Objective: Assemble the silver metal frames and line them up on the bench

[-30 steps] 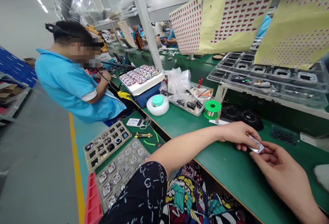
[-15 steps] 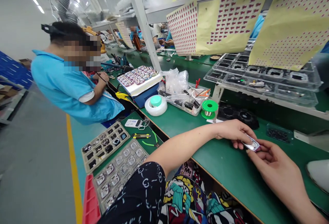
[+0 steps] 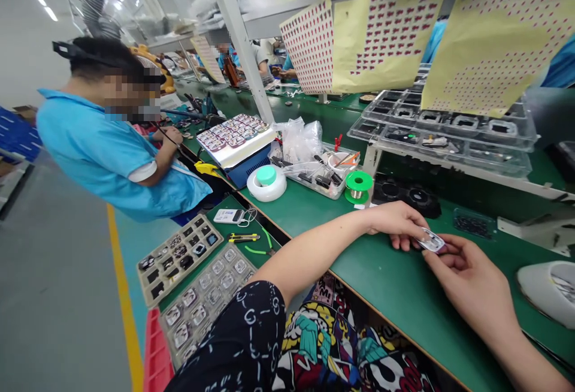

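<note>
My left hand and my right hand meet over the green bench mat. Between their fingertips sits a small silver rectangular part, a rounded frame with a dark inset. Both hands pinch it, the left from the far side and the right from the near side. It is held just above the mat, slightly tilted. Part of the right hand's fingers curl under it and are hidden.
A green wire spool, a white tape roll, a clear box of clips and stacked clear trays lie behind. Two part trays sit lower left. A co-worker in a blue shirt sits left. A white object lies right.
The view has drifted right and down, so everything sits a little further left and higher. Both hands keep the same pinch on the silver part.
</note>
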